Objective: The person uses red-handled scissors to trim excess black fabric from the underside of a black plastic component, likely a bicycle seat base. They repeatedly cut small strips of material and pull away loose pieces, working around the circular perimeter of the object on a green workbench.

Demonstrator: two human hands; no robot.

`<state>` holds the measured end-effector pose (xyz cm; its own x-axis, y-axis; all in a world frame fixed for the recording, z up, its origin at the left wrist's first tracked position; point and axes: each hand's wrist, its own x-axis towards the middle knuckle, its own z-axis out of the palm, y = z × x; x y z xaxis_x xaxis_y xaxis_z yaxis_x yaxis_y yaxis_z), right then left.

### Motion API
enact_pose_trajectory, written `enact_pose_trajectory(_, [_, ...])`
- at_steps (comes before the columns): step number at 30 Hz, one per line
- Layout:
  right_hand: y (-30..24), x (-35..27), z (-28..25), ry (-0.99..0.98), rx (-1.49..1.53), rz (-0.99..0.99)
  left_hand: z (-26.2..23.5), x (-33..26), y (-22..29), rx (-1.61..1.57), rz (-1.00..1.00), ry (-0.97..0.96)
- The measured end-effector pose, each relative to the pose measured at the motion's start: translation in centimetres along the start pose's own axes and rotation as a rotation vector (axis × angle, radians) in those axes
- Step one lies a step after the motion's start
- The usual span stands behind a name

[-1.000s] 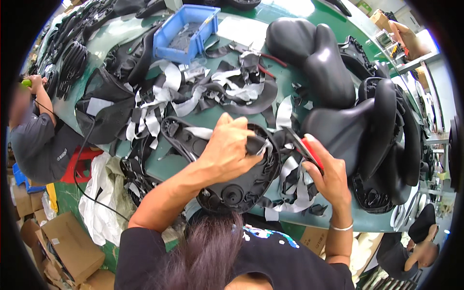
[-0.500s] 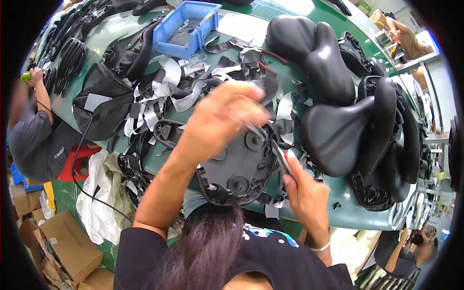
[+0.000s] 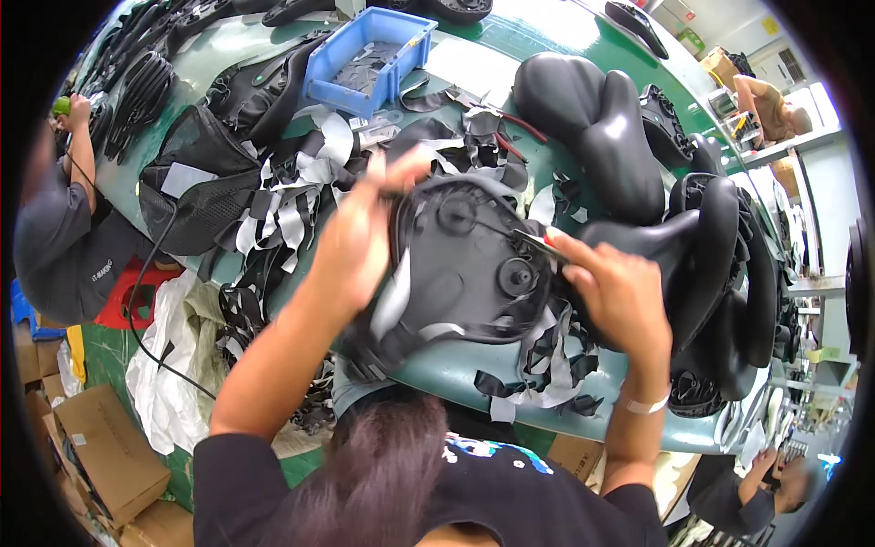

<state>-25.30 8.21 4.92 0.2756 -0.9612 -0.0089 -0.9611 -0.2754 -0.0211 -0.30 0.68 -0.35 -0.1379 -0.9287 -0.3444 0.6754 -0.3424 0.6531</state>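
An upturned black bicycle saddle (image 3: 437, 283), its underside with round mounts facing up, lies before me at the table's front edge. My left hand (image 3: 360, 228) is at its left rim, slightly blurred, with the fingers curled at the edge. My right hand (image 3: 620, 287) is closed round a slim metal tool (image 3: 533, 240) with a red part near the thumb; its tip reaches over the saddle's right rim. I cannot tell the tool's exact kind. Grey and black cover scraps (image 3: 305, 187) are heaped behind and left of the saddle, and more strips (image 3: 547, 369) hang at its right.
A blue bin (image 3: 365, 64) holding dark pieces stands at the back. Black saddles (image 3: 592, 128) are piled on the right. A red-handled tool (image 3: 524, 132) lies behind the scraps. Co-workers sit at left (image 3: 68, 237) and right. Cardboard boxes (image 3: 105, 447) stand on the floor.
The saddle has turned and its underside shows more fully. My left hand has moved from above it down to its left rim. My right hand has moved up and right with the tool.
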Motion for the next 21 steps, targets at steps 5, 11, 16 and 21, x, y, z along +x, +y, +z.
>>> enact_pose_trajectory(5, [1.8, 2.9, -0.9, -0.117, 0.039, -0.318, -3.7, -6.4, 2.1, 0.733, 0.254, -0.617])
enact_pose_trajectory(11, [-0.3, -5.0, -0.7, -0.194, -0.078, 0.005, -2.7, -1.6, 13.1, -0.405, 0.425, -0.252])
enact_pose_trajectory(16, [-3.4, -5.5, -1.4, -0.164, -0.067, 0.118, -2.2, 5.3, 10.5, 1.275, -0.121, -0.854])
enact_pose_trajectory(21, [-0.5, -2.3, -2.6, -0.205, 0.149, -0.048, 2.6, 5.5, 1.4, 1.591, 0.479, -1.281])
